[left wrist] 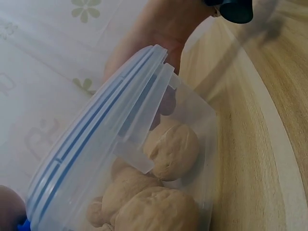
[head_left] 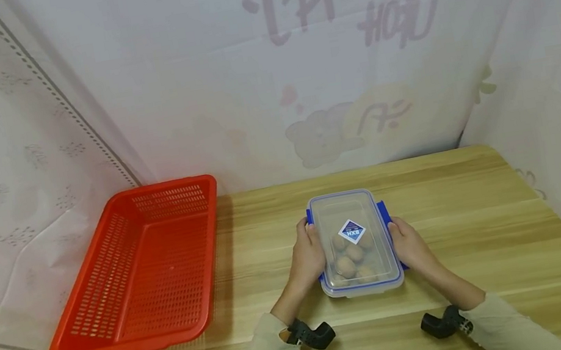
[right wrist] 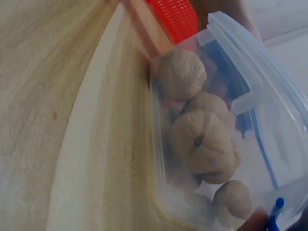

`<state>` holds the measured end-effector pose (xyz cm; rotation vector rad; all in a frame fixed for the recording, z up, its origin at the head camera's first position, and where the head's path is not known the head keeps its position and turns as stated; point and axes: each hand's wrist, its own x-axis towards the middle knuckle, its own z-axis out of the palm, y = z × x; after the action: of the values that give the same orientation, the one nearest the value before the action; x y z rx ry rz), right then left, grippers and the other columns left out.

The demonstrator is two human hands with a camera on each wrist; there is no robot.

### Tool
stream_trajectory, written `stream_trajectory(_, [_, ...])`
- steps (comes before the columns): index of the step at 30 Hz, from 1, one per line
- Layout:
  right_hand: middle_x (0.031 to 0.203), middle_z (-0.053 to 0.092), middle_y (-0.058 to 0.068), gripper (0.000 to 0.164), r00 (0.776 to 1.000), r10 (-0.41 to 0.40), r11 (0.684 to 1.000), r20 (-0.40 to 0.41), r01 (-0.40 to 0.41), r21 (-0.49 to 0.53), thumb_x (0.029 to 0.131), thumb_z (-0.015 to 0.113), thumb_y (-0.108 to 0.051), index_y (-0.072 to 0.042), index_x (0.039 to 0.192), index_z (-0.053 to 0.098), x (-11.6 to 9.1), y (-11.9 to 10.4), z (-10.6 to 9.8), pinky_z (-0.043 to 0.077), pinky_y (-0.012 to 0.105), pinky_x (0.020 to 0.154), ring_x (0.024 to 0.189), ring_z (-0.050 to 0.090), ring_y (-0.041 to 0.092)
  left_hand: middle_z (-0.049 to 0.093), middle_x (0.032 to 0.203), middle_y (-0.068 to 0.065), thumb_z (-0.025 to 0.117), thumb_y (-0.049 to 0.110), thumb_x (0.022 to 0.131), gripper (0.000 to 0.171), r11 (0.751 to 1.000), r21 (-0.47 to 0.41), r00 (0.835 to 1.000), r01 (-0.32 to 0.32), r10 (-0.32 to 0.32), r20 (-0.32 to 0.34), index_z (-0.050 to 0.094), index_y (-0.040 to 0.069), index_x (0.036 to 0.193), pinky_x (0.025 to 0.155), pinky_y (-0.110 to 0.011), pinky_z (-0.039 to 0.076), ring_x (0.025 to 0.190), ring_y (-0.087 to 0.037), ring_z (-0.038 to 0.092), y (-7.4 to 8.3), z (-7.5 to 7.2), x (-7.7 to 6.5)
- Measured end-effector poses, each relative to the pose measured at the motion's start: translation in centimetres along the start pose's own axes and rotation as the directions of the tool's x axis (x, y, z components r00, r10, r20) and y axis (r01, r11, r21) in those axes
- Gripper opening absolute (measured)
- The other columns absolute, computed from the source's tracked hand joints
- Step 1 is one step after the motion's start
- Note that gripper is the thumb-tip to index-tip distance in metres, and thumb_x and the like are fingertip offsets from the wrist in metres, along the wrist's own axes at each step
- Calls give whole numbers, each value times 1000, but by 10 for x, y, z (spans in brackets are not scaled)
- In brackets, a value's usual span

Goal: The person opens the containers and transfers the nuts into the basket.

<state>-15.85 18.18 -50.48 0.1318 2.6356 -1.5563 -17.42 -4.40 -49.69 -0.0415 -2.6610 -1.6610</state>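
A clear plastic food container (head_left: 349, 207) with a blue-rimmed lid stands on the table before me, a blue-and-white diamond sticker (head_left: 352, 232) on its top. Through its walls show several round, tan, wrinkled balls that look like walnuts (left wrist: 172, 149), gathered toward the near end. My left hand (head_left: 307, 255) holds the container's left side, and my right hand (head_left: 411, 245) holds the right side. Blue latches run along both long sides; the right latch (head_left: 384, 213) sticks outward at its far end. In the right wrist view, a fingertip (right wrist: 256, 220) is beside a blue latch.
To the left stands a large red plastic basket (head_left: 208, 280) with slotted walls, nothing visible inside. The wood-grain table (head_left: 488, 214) meets printed white cloth (head_left: 221, 86) at the back and sides. Each wrist wears a black mount (head_left: 315, 336).
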Motion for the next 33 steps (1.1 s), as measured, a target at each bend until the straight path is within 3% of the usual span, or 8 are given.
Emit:
stream_trajectory(6, [156, 33, 32, 66, 993, 105, 991, 62, -110, 77, 112, 22, -43, 6, 156, 27, -1, 1, -2, 23, 59, 119, 143, 33, 48, 56, 139, -31, 28, 24, 113, 47, 1000, 9, 1000, -1, 1, 3, 35, -1, 152, 101, -61, 47, 122, -46, 59, -1, 0, -1])
stream_trajectory(12, [164, 13, 30, 80, 993, 71, 997, 94, -74, 27, 109, 20, -57, 3, 161, 9, 3, -4, -4, 12, 62, 121, 150, 15, 50, 57, 137, -32, 29, 22, 113, 45, 1000, 23, 1000, -13, 13, -10, 37, -2, 151, 100, -61, 48, 120, -46, 60, -1, 0, 0])
stream_trajectory(16, [163, 18, 32, 87, 991, 18, 999, 131, -14, -36, 106, 33, -61, -1, 162, 5, 3, -6, 0, 22, 65, 117, 147, 23, 51, 56, 137, -32, 29, 21, 113, 45, 999, 31, 1000, -8, 8, -7, 37, -3, 150, 100, -61, 47, 120, -47, 59, 0, -2, 0])
stream_trajectory(21, [162, 23, 30, 89, 987, -31, 999, 156, 34, -15, 103, 52, -54, -5, 164, 9, 2, -4, 9, 30, 66, 112, 145, 30, 51, 57, 137, -31, 29, 20, 113, 44, 999, 33, 1000, -5, 5, 4, 37, -2, 150, 100, -61, 48, 120, -46, 60, 2, -3, 0])
stream_trajectory(33, [161, 25, 30, 92, 987, -4, 1000, 159, 5, -8, 101, 52, -59, -4, 163, 12, 2, -6, 11, 29, 67, 112, 145, 29, 51, 55, 138, -32, 28, 18, 113, 44, 999, 39, 1000, 12, -12, 20, 35, -5, 150, 100, -59, 48, 122, -46, 58, 8, -6, 0])
